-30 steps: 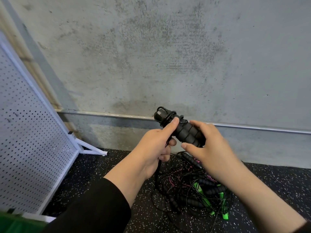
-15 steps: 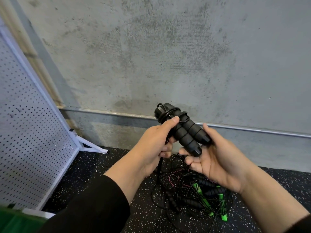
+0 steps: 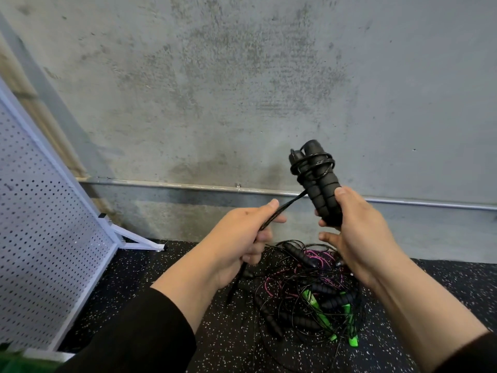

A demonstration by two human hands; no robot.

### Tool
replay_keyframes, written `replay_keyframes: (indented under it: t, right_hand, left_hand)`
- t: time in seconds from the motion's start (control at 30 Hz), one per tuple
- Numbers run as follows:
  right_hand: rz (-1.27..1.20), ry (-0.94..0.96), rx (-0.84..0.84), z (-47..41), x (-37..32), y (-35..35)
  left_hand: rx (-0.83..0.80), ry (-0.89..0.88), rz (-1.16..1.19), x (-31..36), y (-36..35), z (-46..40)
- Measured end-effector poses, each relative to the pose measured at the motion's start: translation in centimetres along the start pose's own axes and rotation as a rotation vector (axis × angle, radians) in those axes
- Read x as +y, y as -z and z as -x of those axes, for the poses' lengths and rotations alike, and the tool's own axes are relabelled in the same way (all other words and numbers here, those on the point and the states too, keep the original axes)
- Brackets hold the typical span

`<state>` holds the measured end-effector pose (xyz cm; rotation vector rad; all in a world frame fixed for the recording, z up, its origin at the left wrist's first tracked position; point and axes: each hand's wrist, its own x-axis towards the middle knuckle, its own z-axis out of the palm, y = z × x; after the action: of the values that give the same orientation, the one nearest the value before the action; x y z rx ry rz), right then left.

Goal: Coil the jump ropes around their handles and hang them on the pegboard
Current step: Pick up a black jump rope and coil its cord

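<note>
Right hand (image 3: 357,232) grips paired black handles (image 3: 321,184); left hand (image 3: 239,238) pulls cord (image 3: 285,208) taut; pegboard (image 3: 40,224) edge well left.

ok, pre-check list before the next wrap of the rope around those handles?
1. Both black handles held together in the right hand: ok.
2. Rope gripped in the left hand and pulled taut to the handles: ok.
3. Existing coils seated near the handle tops: ok, a few turns only.
4. Trailing rope free of the pile on the floor: cannot tell; it drops towards the tangle.
5. Pegboard within view on the left: ok; hooks cannot tell.
</note>
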<state>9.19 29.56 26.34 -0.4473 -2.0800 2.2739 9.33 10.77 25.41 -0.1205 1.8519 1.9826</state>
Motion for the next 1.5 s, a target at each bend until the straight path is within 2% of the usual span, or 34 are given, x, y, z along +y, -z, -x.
replay_keyframes:
  t: [0.13, 0.33, 0.47, 0.7, 0.93, 1.07, 1.13, 1.23, 1.3, 1.4, 1.5]
  right_hand:
    - [0.298, 0.041, -0.057, 0.0, 0.7, 0.2]
    - [0.638, 0.178, -0.097, -0.3, 1.4, -0.4]
    - [0.762, 0.353, -0.051, -0.1, 2.2, -1.0]
    - [0.842, 0.476, -0.045, 1.3, 2.0, -1.3]
    - [0.971, 0.578, -0.072, 1.6, 2.6, -1.6]
    - [0.845, 0.495, -0.144, 1.3, 2.3, -1.3]
    - [0.576, 0.333, -0.188, 1.1, 1.6, -1.3]
    - [0.043, 0.031, -0.214, 0.9, 0.9, -1.2]
    - [-0.152, -0.159, -0.271, 0.9, 0.7, -1.0]
    - [-0.226, -0.367, -0.441, 1.1, 0.7, -0.8]
    - [-0.204, -0.364, -0.489, 1.1, 0.7, -0.8]
  left_hand:
    - [0.028, 0.044, 0.091, 0.2, -0.1, -0.1]
    - [0.066, 0.061, 0.101, 0.0, -0.2, -0.1]
    - [0.088, 0.04, 0.125, -0.1, 0.0, -0.2]
    - [0.092, -0.018, 0.14, -0.5, 0.0, -0.3]
    - [0.146, 0.036, 0.103, -0.5, -0.2, -0.4]
    - [0.14, 0.02, 0.104, -0.5, 0.1, -0.5]
    - [0.139, 0.001, 0.109, -0.5, 0.3, -0.5]
    - [0.101, -0.044, 0.095, -0.4, 0.2, -0.4]
    - [0.069, -0.072, 0.086, -0.4, -0.2, -0.2]
    - [0.066, -0.098, 0.096, -0.4, -0.5, -0.1]
    - [0.084, -0.093, 0.08, -0.3, -0.3, 0.0]
